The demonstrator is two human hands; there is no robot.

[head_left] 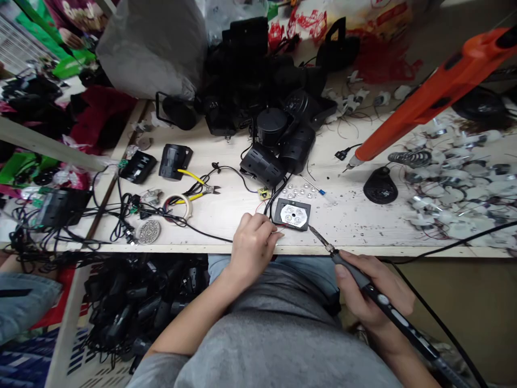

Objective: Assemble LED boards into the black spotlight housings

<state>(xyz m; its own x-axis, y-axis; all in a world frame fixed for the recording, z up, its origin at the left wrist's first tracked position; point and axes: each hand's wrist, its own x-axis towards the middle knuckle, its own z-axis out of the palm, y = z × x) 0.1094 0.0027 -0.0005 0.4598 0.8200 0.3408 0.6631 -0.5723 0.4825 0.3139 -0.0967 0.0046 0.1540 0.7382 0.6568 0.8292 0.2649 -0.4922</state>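
My right hand [375, 285] is wrapped around a soldering iron [357, 276], whose tip reaches the lower right corner of a small dark square panel. The panel [280, 209] carries a white LED board [294, 214] with several round clear lenses. Beside its left edge, my left hand [252, 242] is closed in a pinch on thin wires [278, 227] that run toward the board; the fingertips partly hide them. Just behind lie a tiny yellow circuit board [264, 194] on a cable, several loose lenses [297, 192] and a screwdriver with a blue collar [321, 192].
Yellow-handled cutters [194, 193], a tape roll [188, 207] and tangled black cables are on the left. Black housings [264, 164] pile up behind. An orange electric screwdriver [428, 99] hangs at right above a black disc-shaped part [380, 186] and white motor parts [448, 183]. A crate [72, 345] stands below.
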